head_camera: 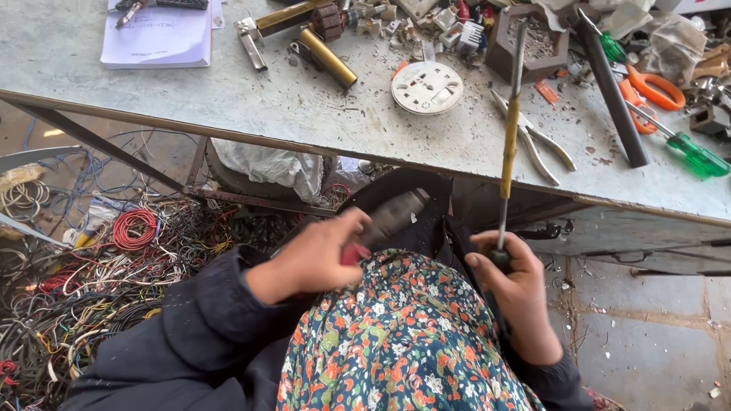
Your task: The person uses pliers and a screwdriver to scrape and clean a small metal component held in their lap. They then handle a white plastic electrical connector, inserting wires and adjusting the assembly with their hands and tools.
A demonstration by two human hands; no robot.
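- The left hand [316, 259] is closed around a grey, cylinder-shaped tool [388, 217] with a red part under the palm; the tool sits over the lap, just below the table edge; its long axis runs from 7 o'clock to 1 o'clock, the free grey end pointing to 1 o'clock
- The right hand [518, 293] is wrapped tight around the dark handle of a long screwdriver [509, 144]; the shaft stands nearly straight, tip at 12 o'clock, crossing the table edge and ending near the brown box; a yellow length shows halfway up the shaft
- Between the hands lies flowered cloth [403, 342]; dark sleeves [198, 327] cover both arms
- At 9 o'clock from the left hand, a tangle of wires [99, 266] covers the floor, with a red coil in it
- On the grey table [289, 106], at 12 o'clock from the hands, lies a round white socket plate [426, 87]; pliers [533, 137] lie just right of the screwdriver shaft
- Farther off, at 11 o'clock, a white pad of paper [156, 38], rectangular, with faint writing; a brass tube [327, 57] right of it
- At 1 o'clock, a brown box [533, 46] of grit; orange-handled scissors [647, 91]; a green-handled screwdriver [689, 152]
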